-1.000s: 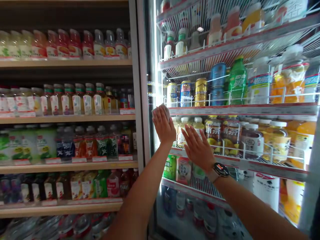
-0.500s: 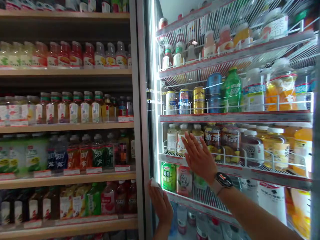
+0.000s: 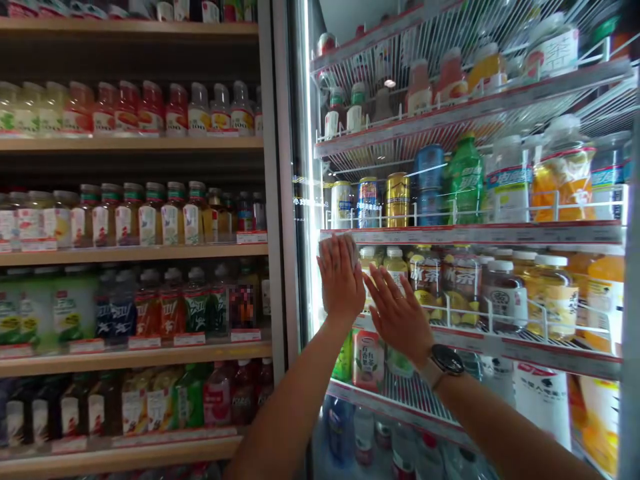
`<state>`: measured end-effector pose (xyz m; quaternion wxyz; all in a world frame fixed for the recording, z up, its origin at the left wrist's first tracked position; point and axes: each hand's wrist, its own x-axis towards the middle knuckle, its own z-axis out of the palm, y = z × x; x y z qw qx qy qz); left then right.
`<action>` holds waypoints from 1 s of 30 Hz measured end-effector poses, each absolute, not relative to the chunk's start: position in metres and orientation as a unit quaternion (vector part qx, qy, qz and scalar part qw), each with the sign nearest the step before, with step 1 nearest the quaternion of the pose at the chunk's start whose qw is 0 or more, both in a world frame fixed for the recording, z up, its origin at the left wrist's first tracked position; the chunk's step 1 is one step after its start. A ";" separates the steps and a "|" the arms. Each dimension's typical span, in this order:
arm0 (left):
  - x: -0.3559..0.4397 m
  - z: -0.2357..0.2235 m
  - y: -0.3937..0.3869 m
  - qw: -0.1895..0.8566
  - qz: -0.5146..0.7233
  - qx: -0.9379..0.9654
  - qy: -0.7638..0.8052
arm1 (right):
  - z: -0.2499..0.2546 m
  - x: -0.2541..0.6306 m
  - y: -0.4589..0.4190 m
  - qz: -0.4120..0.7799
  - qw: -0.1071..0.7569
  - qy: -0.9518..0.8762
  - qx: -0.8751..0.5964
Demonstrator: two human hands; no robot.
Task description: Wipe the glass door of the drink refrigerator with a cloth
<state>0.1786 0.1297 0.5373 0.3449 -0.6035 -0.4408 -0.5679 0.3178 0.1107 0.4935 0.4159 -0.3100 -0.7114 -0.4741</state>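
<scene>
Left hand [image 3: 341, 280]: pale cloth [image 3: 347, 243] pressed under the fingers, mostly hidden; material and grip not readable. Left forearm [image 3: 283, 420] and right forearm [image 3: 505, 433] both cut off by the bottom edge. Watch [image 3: 447, 361] on right wrist [image 3: 425, 373]: dial too dark to read. Green bottle [image 3: 344, 360] partly hidden behind left wrist [image 3: 336, 327]. On the wooden shelf [image 3: 150, 351], one bottle's label [image 3: 241, 307] is pixelated; price tags [image 3: 245, 335] too small to read. Top-row bottles [image 3: 190, 10] cut off by the top edge.

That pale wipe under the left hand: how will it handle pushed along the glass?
The pale wipe looks soft and floppy, bunched under the left hand. Probably very light, and likely to slide easily on the smooth glass door.
</scene>
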 end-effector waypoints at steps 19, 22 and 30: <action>0.115 0.295 0.106 0.465 -0.432 -0.657 -0.406 | 0.492 0.317 0.110 -0.464 0.403 -0.716 -0.332; 0.108 0.311 0.105 0.470 -0.410 -0.674 -0.396 | 0.493 0.316 0.110 -0.468 0.403 -0.713 -0.331; 0.163 0.515 0.127 0.396 -0.496 -0.661 -0.400 | 0.493 0.315 0.110 -0.466 0.416 -0.709 -0.325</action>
